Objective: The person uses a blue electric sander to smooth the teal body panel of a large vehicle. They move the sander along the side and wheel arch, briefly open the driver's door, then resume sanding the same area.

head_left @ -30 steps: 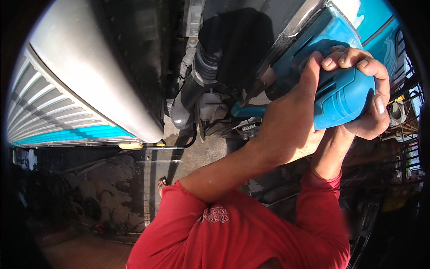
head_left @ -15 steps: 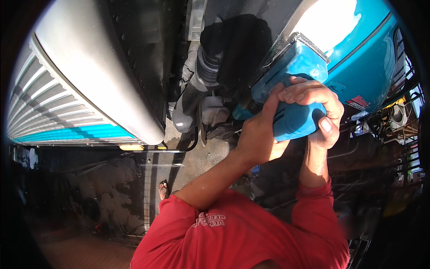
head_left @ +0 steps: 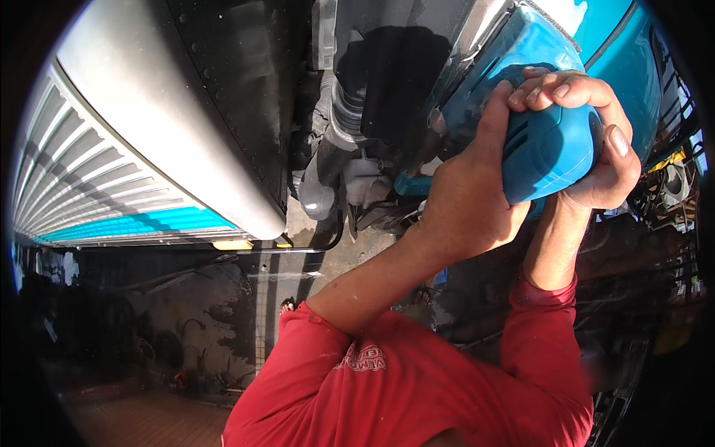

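Both my hands are wrapped around a rounded blue power tool [head_left: 555, 153] with dark vent slots, which looks like a sander. My left hand [head_left: 473, 197] grips its left side, with the fingers largely hidden behind the wrist and tool. Over the top and down the right side curls my right hand [head_left: 607, 182], its thumb against the rounded end. Just beyond the tool is a glossy blue vehicle panel [head_left: 532, 37], partly in shadow. My hands hide the tool's working face, so I cannot tell whether it touches the panel.
To the left stands a silver and turquoise vehicle front [head_left: 141, 97] with a ribbed grille. Dark ribbed hoses [head_left: 346, 104] hang in the middle. A black bent bar [head_left: 335, 238] sits low beside the silver part. Cluttered racks [head_left: 678, 186] fill the far right.
Both hands and the sander now appear farther right, higher and larger in the picture. The blue panel also sits higher, and the rest of the view has shifted slightly right. My grip looks unchanged.
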Demonstrator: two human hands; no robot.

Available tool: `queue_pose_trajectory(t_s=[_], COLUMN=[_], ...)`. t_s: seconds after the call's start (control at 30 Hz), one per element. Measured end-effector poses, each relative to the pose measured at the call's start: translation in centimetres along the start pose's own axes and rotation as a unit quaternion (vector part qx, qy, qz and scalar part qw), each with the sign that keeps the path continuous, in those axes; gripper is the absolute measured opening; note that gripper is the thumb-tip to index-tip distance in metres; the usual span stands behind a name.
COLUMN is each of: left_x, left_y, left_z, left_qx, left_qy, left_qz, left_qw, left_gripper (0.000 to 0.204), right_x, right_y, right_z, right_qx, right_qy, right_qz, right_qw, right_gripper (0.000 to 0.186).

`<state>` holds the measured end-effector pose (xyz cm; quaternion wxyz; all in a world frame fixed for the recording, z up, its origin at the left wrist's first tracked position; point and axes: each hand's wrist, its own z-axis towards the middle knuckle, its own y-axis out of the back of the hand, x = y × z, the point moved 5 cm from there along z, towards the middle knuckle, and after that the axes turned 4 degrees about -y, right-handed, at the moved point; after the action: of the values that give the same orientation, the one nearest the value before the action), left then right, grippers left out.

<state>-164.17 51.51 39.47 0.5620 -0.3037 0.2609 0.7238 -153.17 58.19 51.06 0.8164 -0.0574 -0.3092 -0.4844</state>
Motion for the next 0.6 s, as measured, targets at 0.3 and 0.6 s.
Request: queue_pose_trajectory(t_s=[0.3, 0.6], left_x=[3.7, 0.5], left_y=[0.9, -1.1], left_z=[-5.0, -0.5], left_qx=[-0.01, 0.008], left_qy=[-0.011, 0.028], left_qz=[0.053, -0.004], left_qw=[0.999, 1.0], left_gripper=[0.106, 0.109], right_x=[-3.7, 0.2], right_y=[-3.2, 0.2], right_z=[-6.5, -0.6], right_qx=[0.049, 0.014], right_qy=[-0.012, -0.016], right_qz=[-0.01, -0.042], right_qw=[0.999, 0.999], right_gripper=[0.04, 0.052])
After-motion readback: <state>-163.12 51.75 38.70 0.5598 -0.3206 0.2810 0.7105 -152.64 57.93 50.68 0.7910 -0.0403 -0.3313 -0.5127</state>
